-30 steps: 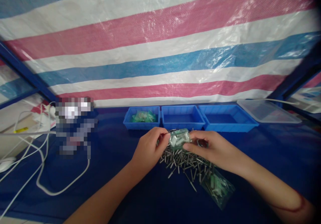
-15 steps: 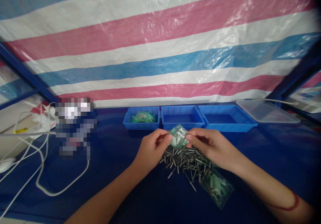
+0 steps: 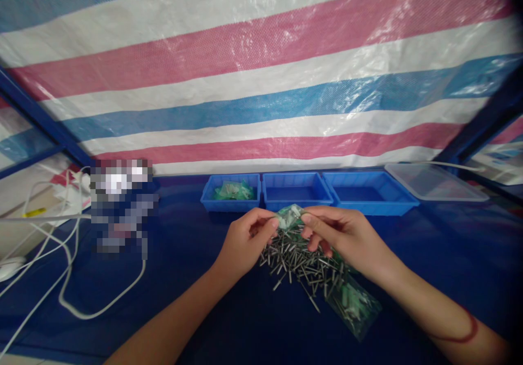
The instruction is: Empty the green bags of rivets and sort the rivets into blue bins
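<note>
Both hands pinch one small green-tinted plastic bag above a pile of small metal pins on the blue table. My left hand grips the bag's left end with thumb and fingers. My right hand holds its right end. The bag is folded small between the fingertips. Another green bag with pins inside lies flat at the pile's near right.
Three blue trays stand in a row behind the pile; the left tray holds green bags, the middle and right trays show bare floors. A clear lid lies far right. White cables and a blurred object sit left.
The bag has been squeezed narrower between my fingertips. My right hand has shifted slightly left and turned, while my left hand stays almost in place.
</note>
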Motion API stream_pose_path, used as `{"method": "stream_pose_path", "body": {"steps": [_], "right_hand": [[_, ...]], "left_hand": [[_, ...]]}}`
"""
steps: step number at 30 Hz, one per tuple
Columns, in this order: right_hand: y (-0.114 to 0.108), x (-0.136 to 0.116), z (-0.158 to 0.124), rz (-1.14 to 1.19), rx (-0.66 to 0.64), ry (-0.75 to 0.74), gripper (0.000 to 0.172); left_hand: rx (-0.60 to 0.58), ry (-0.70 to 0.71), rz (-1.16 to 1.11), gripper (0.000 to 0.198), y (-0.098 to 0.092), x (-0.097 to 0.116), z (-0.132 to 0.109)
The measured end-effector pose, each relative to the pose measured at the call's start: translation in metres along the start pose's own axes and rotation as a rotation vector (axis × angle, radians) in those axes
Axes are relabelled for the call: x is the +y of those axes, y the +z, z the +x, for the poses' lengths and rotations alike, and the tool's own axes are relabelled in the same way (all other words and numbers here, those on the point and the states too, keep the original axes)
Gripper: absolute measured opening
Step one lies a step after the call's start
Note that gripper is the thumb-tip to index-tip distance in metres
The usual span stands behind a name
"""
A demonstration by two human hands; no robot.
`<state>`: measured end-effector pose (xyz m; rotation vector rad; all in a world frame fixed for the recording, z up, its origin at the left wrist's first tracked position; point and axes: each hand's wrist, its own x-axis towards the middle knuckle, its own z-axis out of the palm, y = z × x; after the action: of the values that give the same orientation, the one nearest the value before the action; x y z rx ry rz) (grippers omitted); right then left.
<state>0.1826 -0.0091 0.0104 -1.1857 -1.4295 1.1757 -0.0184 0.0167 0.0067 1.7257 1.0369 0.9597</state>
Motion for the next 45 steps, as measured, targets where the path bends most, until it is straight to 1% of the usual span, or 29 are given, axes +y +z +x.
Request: {"method": "stream_pose_path", "body": {"steps": [4,7,11,14,16,17,19,22,24,25,26,27,29,30,32,35,37,38,40,41,42,43,44,45], "right_hand": [[0.0,-0.007,0.0,0.081,0.066,-0.014,0.033],[0.001,-0.009,0.0,0.063,0.071,-0.053,0.029],[0.004,-0.004,-0.001,0.028,0.07,-0.091,0.026],[0.006,0.002,-0.002,-0.014,0.082,-0.128,0.023],[0.007,0.004,-0.001,-0.057,0.116,-0.156,0.024],[0.006,0.005,-0.001,-0.08,0.14,-0.165,0.026],[0.003,0.003,0.001,-0.136,0.198,-0.179,0.027],[-0.007,-0.004,0.002,-0.263,0.24,-0.197,0.023],[-0.018,-0.01,0.003,-0.394,0.197,-0.196,0.028],[-0.025,-0.012,0.002,-0.478,0.138,-0.189,0.03],[-0.032,-0.014,0.001,-0.569,0.058,-0.176,0.032],[-0.04,-0.014,0.0,-0.661,-0.035,-0.156,0.034],[-0.055,-0.012,-0.003,-0.808,-0.216,-0.1,0.037],[-0.061,-0.011,-0.005,-0.858,-0.279,-0.067,0.039],[-0.069,-0.007,-0.01,-0.915,-0.355,0.013,0.04],[-0.067,-0.003,-0.022,-0.949,-0.412,0.125,0.038],[-0.057,0.0,-0.035,-1.004,-0.364,0.143,0.037],[-0.051,0.003,-0.042,-1.048,-0.306,0.126,0.036],[-0.04,0.012,-0.059,-1.164,-0.132,0.065,0.037],[-0.037,0.019,-0.066,-1.212,-0.061,0.033,0.041],[-0.035,0.026,-0.073,-1.249,-0.005,-0.004,0.05],[-0.034,0.034,-0.078,-1.276,0.026,-0.037,0.057],[-0.035,0.041,-0.082,-1.286,0.036,-0.065,0.057],[-0.037,0.047,-0.084,-1.278,0.029,-0.098,0.055]], "left_hand": [[0.002,0.006,-0.079,0.024,0.0,0.002,0.0],[0.024,0.036,-0.069,0.021,0.001,0.001,0.0],[0.065,0.099,-0.061,0.021,0.005,-0.002,0.0],[0.065,0.108,0.012,0.027,0.004,-0.003,0.001],[0.086,0.128,0.109,0.029,-0.001,-0.001,0.004],[0.113,0.141,0.164,0.029,-0.006,-0.001,0.007],[0.216,0.159,0.269,0.027,-0.021,-0.002,0.015],[0.446,0.132,0.344,0.033,-0.055,-0.011,0.03],[0.53,0.092,0.432,0.038,-0.081,-0.021,0.04],[0.547,0.063,0.518,0.042,-0.093,-0.026,0.043],[0.53,0.022,0.633,0.044,-0.103,-0.031,0.046],[0.519,-0.004,0.682,0.041,-0.112,-0.035,0.048],[0.478,-0.035,0.76,0.033,-0.122,-0.04,0.05],[0.462,-0.039,0.792,0.03,-0.123,-0.04,0.05],[0.442,-0.035,0.868,0.027,-0.119,-0.038,0.048],[0.449,-0.011,0.979,0.023,-0.107,-0.032,0.043],[0.434,0.015,1.028,0.022,-0.1,-0.028,0.04],[0.415,0.032,1.041,0.022,-0.098,-0.026,0.038],[0.349,0.083,1.057,0.024,-0.094,-0.024,0.037],[0.307,0.113,1.069,0.026,-0.092,-0.024,0.037],[0.265,0.141,1.084,0.028,-0.09,-0.024,0.036],[0.227,0.162,1.1,0.028,-0.088,-0.025,0.036],[0.199,0.176,1.116,0.029,-0.086,-0.027,0.036],[0.184,0.18,1.128,0.029,-0.084,-0.028,0.036]]}}
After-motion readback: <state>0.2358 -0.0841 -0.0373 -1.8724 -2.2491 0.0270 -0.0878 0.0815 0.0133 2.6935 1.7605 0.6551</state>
